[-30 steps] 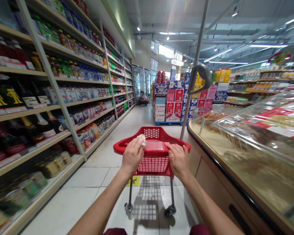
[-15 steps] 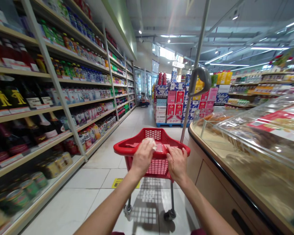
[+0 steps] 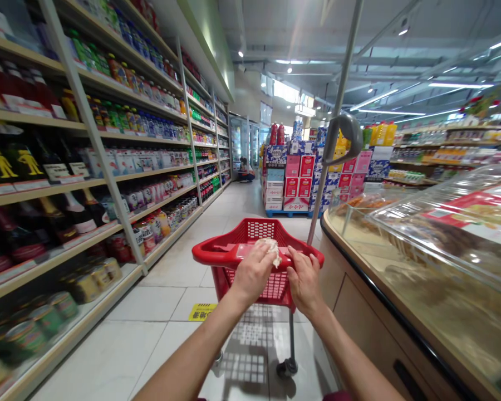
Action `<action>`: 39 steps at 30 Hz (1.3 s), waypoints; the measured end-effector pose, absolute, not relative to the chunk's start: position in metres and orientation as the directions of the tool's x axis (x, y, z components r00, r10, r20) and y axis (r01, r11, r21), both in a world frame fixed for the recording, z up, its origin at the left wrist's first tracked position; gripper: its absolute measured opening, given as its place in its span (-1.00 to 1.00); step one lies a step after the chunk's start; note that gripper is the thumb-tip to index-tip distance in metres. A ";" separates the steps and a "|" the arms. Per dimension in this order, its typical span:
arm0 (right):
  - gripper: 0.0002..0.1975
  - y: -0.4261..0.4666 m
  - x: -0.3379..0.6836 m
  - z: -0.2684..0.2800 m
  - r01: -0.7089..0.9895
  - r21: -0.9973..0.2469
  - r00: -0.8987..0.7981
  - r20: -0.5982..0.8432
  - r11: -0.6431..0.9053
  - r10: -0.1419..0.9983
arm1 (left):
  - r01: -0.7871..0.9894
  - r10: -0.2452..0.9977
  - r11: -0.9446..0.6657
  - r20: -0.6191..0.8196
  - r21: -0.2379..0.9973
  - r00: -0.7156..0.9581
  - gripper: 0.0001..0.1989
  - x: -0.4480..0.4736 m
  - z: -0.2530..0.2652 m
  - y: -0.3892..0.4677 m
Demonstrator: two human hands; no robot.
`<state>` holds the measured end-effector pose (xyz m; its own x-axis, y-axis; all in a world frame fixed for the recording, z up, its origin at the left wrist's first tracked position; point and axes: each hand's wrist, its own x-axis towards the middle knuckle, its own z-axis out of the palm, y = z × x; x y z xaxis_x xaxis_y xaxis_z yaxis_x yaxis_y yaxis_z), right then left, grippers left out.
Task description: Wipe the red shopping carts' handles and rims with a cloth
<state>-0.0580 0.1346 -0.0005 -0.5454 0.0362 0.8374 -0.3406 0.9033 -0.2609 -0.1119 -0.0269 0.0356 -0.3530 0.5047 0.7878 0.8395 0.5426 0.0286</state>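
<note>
A red plastic shopping cart (image 3: 212, 255) stands right in front of me, its basket of open mesh on grey legs with casters. My left hand (image 3: 254, 274) is closed on a crumpled white wipe (image 3: 274, 254), pressing it against the middle of the cart's handle. Farther right, my right hand (image 3: 305, 281) grips the handle near its right end, fingers curled over the top. A small gap separates the two hands. My palms and the underside of the handle are hidden.
Tall shelves (image 3: 146, 131) of bottles and cans line the left. A counter (image 3: 359, 289) with packed food stands close on the right. A grey pole (image 3: 338, 83) rises beside the cart. Ahead are stacked boxes (image 3: 292, 178) on a blue pallet and a crouching person (image 3: 245, 170).
My left hand has slid right along the handle with the wipe, closer to my right hand. My right hand has stayed on the handle, shifting only slightly.
</note>
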 end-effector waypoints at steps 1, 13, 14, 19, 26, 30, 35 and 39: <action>-0.58 0.136 -0.057 0.000 -0.347 -0.257 -0.551 0.834 0.902 0.026 | 0.837 0.507 0.547 0.786 0.025 -0.355 -0.71 -0.114 0.036 -0.031; -0.57 0.141 -0.056 -0.002 -0.349 -0.275 -0.540 0.840 0.896 0.047 | 0.835 0.506 0.550 0.790 0.014 -0.346 -0.73 -0.110 0.038 -0.017; -0.57 0.142 -0.055 -0.002 -0.357 -0.273 -0.540 0.841 0.894 0.041 | 0.804 0.445 0.590 0.802 0.073 -0.400 -0.72 -0.112 0.040 -0.020; -0.59 0.141 -0.056 -0.003 -0.336 -0.291 -0.503 0.860 0.896 0.091 | 0.803 0.455 0.592 0.793 0.071 -0.405 -0.73 -0.113 0.040 -0.022; -0.59 0.144 -0.055 -0.004 -0.346 -0.273 -0.522 0.851 0.898 0.058 | 0.742 0.347 0.647 0.800 0.175 -0.490 -0.71 -0.118 0.040 -0.030; -0.59 0.142 -0.056 -0.005 -0.317 -0.291 -0.493 0.864 0.903 0.105 | 0.807 0.465 0.587 0.789 0.065 -0.401 -0.72 -0.111 0.037 -0.025; -0.58 0.145 -0.055 -0.004 -0.336 -0.270 -0.523 0.850 0.903 0.059 | 0.809 0.472 0.585 0.786 0.059 -0.399 -0.70 -0.114 0.039 -0.030; -0.59 0.143 -0.056 -0.004 -0.318 -0.284 -0.489 0.866 0.904 0.100 | 0.751 0.371 0.644 0.799 0.146 -0.474 -0.72 -0.114 0.040 -0.029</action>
<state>-0.0556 0.1433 -0.0041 -0.4894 0.1003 0.8663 -0.3180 0.9044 -0.2844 -0.1144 -0.0287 0.0398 -0.4741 0.3708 0.7986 0.7505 0.6444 0.1464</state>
